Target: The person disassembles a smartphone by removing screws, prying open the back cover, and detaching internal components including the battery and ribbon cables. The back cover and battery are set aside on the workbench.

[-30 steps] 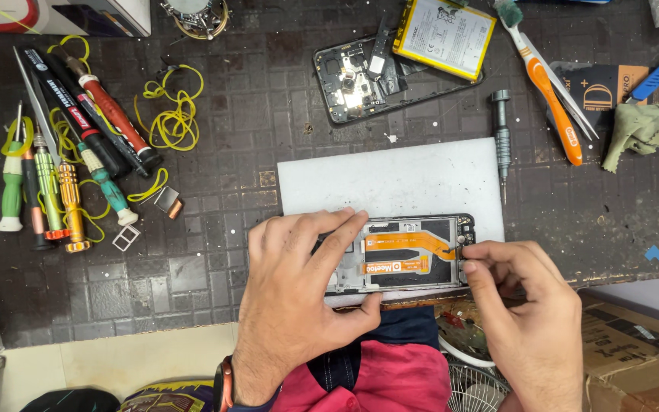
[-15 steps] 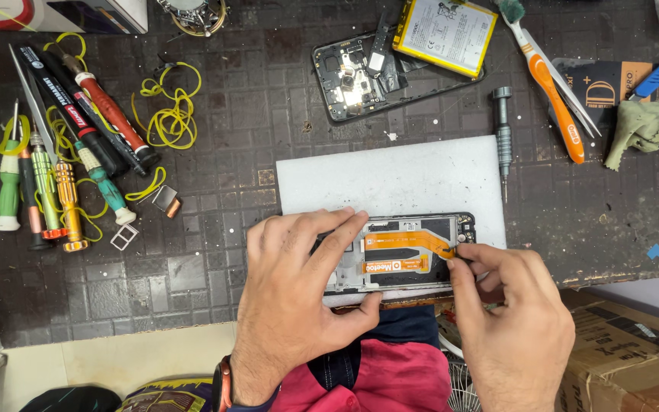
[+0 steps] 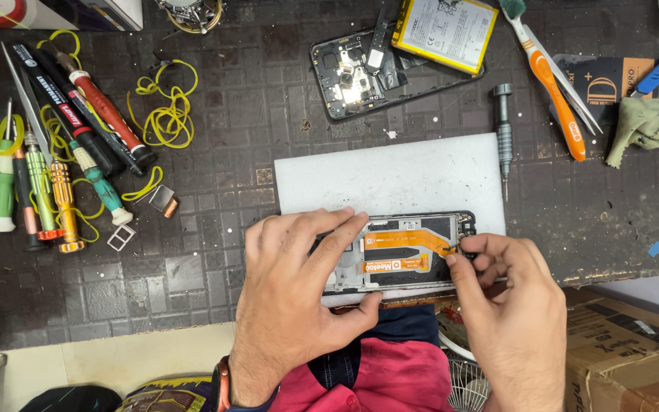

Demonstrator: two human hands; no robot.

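An opened phone [image 3: 413, 252] with orange flex cables lies on a white mat [image 3: 390, 179] at the near edge of a dark grid work mat. My left hand [image 3: 295, 294] lies flat over the phone's left half, fingers on top and thumb under its near edge, holding it down. My right hand [image 3: 509, 305] pinches at the phone's right end with thumb and forefinger, on a small dark part that I cannot make out.
Screwdrivers [image 3: 62, 168] and yellow rubber bands [image 3: 165, 114] lie at the left. A second opened phone [image 3: 360, 72] with a yellow battery [image 3: 444, 30] sits at the back. An orange-handled brush [image 3: 551, 84], a grey screwdriver [image 3: 503, 130] and a green cloth [image 3: 646, 122] lie at the right. A cardboard box [image 3: 634, 358] stands below right.
My right hand's fingertips have shifted slightly along the phone's right end. The left hand and the phone have stayed in place.
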